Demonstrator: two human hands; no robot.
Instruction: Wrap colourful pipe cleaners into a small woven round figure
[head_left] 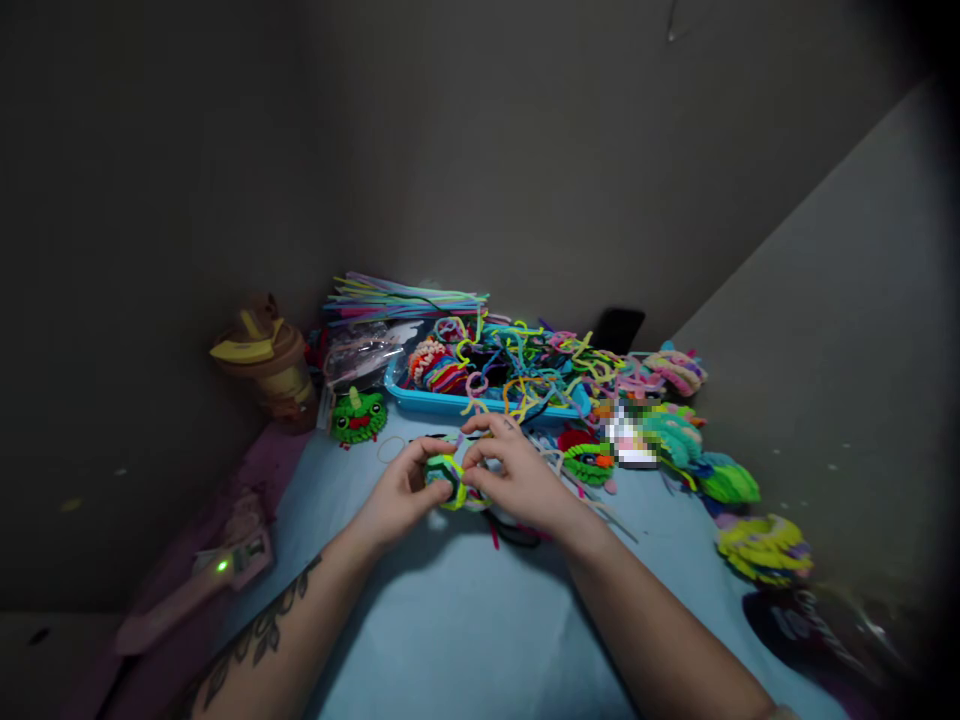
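At left we see a lidded tumbler (264, 372), then a green fuzzy figure (358, 417). Centrally, in front of the blue tray (442, 402), we find the left hand (403, 492) and right hand (519, 478) pinching a yellow-green fuzzy piece (448, 468) between them. Farther right, we note a yellow fuzzy bundle (765, 550).

This is looking like a hobby nook in somebody's home, tbh. A plain grey wall (480, 150) is standing at 12 o'clock, and a light-blue cloth (465, 630) is spreading across 6. Loose, colourful fuzzy stems (409, 299) are lying at 10, and tangled strands (536, 362) are spilling out of a blue tray (442, 402) near the middle. A brown drink tumbler (279, 378) is sitting at 9, a dark phone-like slab (621, 328) is leaning around 3, and a handmade-looking yellow fuzzy ornament (765, 550) is resting at 4.
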